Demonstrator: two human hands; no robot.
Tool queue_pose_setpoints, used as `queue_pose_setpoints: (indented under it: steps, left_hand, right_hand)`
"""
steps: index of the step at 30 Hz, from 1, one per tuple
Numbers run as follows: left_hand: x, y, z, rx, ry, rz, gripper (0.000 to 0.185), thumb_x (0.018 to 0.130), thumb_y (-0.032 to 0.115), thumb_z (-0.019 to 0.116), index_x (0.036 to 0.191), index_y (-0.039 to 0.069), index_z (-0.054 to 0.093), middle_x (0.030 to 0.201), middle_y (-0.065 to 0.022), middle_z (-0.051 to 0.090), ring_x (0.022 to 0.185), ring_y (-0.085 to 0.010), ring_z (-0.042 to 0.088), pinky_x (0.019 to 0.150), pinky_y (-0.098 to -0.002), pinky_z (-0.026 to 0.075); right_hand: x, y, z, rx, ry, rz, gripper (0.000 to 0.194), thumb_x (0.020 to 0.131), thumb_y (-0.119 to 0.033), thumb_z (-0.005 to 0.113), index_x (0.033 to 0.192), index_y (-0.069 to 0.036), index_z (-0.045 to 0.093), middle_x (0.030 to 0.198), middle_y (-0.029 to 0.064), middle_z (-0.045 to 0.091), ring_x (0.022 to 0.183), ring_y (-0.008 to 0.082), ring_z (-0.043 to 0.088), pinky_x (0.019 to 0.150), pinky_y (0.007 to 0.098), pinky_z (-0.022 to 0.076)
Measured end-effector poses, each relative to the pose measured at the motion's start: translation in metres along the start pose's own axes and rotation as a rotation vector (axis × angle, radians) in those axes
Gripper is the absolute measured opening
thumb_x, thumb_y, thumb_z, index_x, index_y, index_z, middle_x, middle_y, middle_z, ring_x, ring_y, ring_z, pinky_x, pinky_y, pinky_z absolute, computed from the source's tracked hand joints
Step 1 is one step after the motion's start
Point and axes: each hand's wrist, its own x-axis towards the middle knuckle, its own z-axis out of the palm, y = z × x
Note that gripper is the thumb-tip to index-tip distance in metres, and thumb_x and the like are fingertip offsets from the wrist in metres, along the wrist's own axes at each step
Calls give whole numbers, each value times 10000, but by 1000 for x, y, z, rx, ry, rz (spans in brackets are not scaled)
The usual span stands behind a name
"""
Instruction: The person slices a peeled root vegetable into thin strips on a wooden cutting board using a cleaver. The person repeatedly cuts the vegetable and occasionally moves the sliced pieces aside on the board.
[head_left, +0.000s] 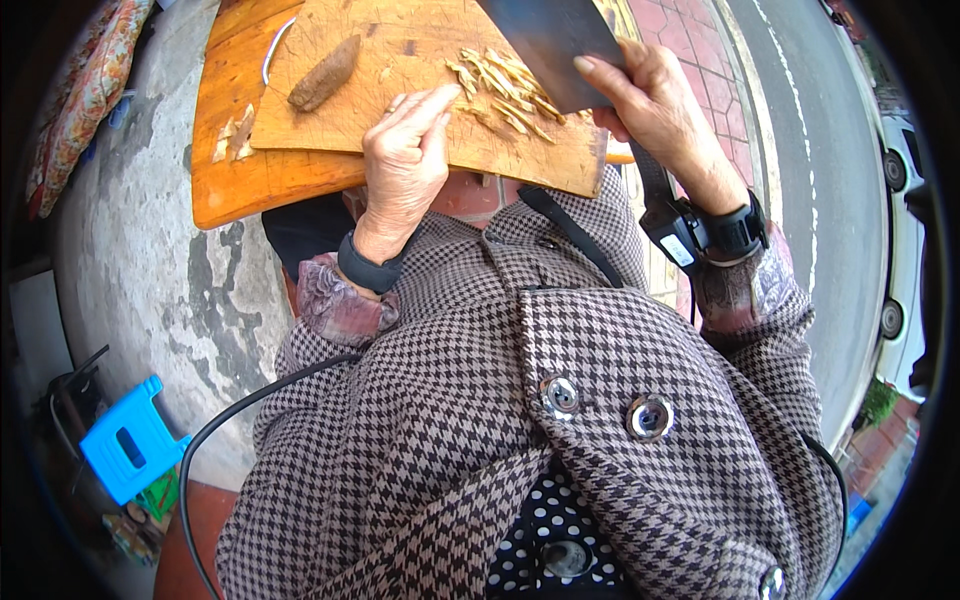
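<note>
My right hand (649, 94) grips a broad dark cleaver (555, 45), its blade raised over the right side of a wooden cutting board (420, 135). Beneath and beside the blade lie several pale, thin cut strips (499, 82), perhaps of root or bamboo shoot. My left hand (412, 146) is over the board's near edge, fingers together and pointing at the strips; whether anything is under the fingertips I cannot tell. A brown, rough-skinned piece (326, 75), like a root, rests on the board's left part. The cleaver's handle is mostly hidden in my right hand.
The board rests on an orange wooden table (277, 191), with peel scraps (235, 135) at its left and a curved metal handle (276, 51) beside the board. A blue plastic stool (135, 441) stands lower left. A black cable (225, 420) loops by my left side. Right, a road holds a white vehicle (904, 247).
</note>
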Motion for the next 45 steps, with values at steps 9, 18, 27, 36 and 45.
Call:
queue_pose_setpoints:
  steps: [9,18,27,36,45]
  left_hand:
    - [-6,-2,-10,32,53,-34,222,815,-96,652,1023,-39,708,941,-155,713,853,-266,680,785,-328,526]
    - [6,16,-6,322,-217,245,260,738,-13,691,990,47,717,952,-82,648,919,-278,615,750,-362,537]
    - [-6,23,-2,368,-134,264,219,724,11,749,940,49,735,940,-80,634,907,-277,608,754,-354,522]
    - [-9,20,4,370,-166,248,250,750,102,767,994,59,741,1042,-96,629,999,-293,598,800,-381,533]
    - [-13,20,0,327,-161,239,215,744,84,766,955,53,744,997,-82,637,995,-296,602,809,-382,530]
  right_hand:
    - [-23,16,-9,269,-101,68,263,1001,-228,614,1115,5,658,695,1,611,563,38,560,495,202,454]
    - [-32,23,-10,173,-131,132,250,987,-228,637,1037,16,661,674,-2,604,547,45,544,503,222,452]
    - [-45,1,-3,-184,-230,-20,253,1000,-206,605,1025,40,656,620,70,548,540,109,490,514,299,405]
    - [-49,-1,4,-199,-137,-75,261,948,-238,641,862,8,624,620,191,565,565,343,606,540,405,461]
    - [-52,-9,1,-215,-253,-43,227,986,-171,608,1028,51,632,691,191,582,595,238,577,605,365,477]
